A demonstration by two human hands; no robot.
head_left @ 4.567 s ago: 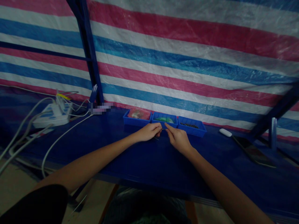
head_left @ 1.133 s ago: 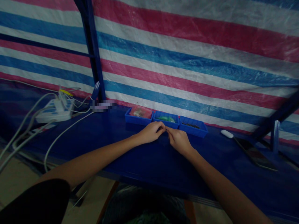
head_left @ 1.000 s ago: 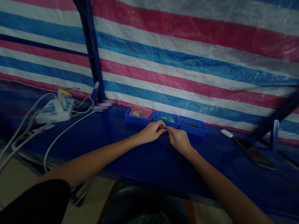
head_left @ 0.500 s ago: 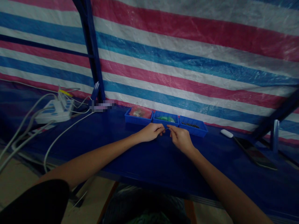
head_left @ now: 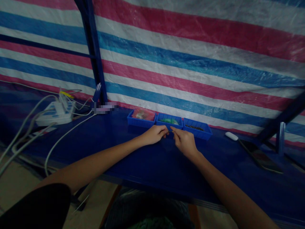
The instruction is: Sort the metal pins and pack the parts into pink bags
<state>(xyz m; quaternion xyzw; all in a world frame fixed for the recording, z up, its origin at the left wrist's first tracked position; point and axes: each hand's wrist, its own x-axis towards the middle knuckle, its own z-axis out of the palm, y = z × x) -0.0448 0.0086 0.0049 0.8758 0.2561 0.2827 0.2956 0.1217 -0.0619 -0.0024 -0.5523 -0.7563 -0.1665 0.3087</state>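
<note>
My left hand (head_left: 154, 134) and my right hand (head_left: 184, 142) rest on the dark blue table (head_left: 147, 159), fingertips almost meeting. Both are closed in a pinch on a thin small piece (head_left: 170, 131) that spans the gap between them; it is too small and dark to name. Just behind the hands stand three small blue trays in a row: the left tray (head_left: 141, 118) holds reddish items, the middle tray (head_left: 169, 122) green ones, the right tray (head_left: 197, 129) small dark parts.
A white power strip (head_left: 55, 115) with several white cables lies at the left. A blue upright post (head_left: 92, 51) rises behind it. A small white object (head_left: 231, 136) and a dark phone (head_left: 260, 156) lie at the right. A striped tarp (head_left: 190, 57) closes the back.
The hands were touching a second ago and have drawn slightly apart, with the thin piece now showing between the fingertips. Nothing else has moved.
</note>
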